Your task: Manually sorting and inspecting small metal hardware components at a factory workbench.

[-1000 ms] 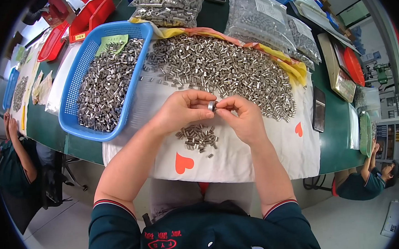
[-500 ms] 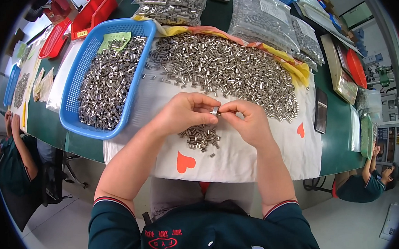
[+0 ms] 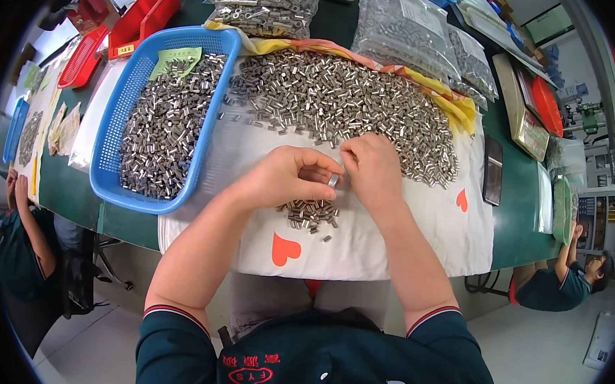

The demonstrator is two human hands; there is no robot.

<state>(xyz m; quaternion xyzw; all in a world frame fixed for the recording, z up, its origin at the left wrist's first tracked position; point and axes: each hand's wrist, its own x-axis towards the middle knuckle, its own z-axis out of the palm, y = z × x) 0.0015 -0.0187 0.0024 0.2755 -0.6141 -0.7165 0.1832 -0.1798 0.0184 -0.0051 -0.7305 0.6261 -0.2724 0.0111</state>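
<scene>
My left hand [image 3: 287,178] is closed, pinching a small shiny metal sleeve [image 3: 333,180] between thumb and fingers over the white cloth [image 3: 353,249]. Close beside it, my right hand [image 3: 375,168] has its fingers curled in at the near edge of a large heap of short metal tubes [image 3: 344,98]. Whatever its fingertips hold, if anything, is hidden. Below my left hand lies a smaller pile of similar tubes [image 3: 309,215], partly covered by that hand.
A blue plastic basket [image 3: 100,166] of metal tubes stands at the left. Behind the heap are a rolled yellow-orange cloth edge [image 3: 465,115] and clear bags of metal parts [image 3: 403,28]. A dark phone-like object [image 3: 492,170] lies at the right. Co-workers sit at both sides.
My right hand has moved off the metal sleeve, slightly up, with its fingers curling toward the heap. My left hand keeps the sleeve, which now tilts differently.
</scene>
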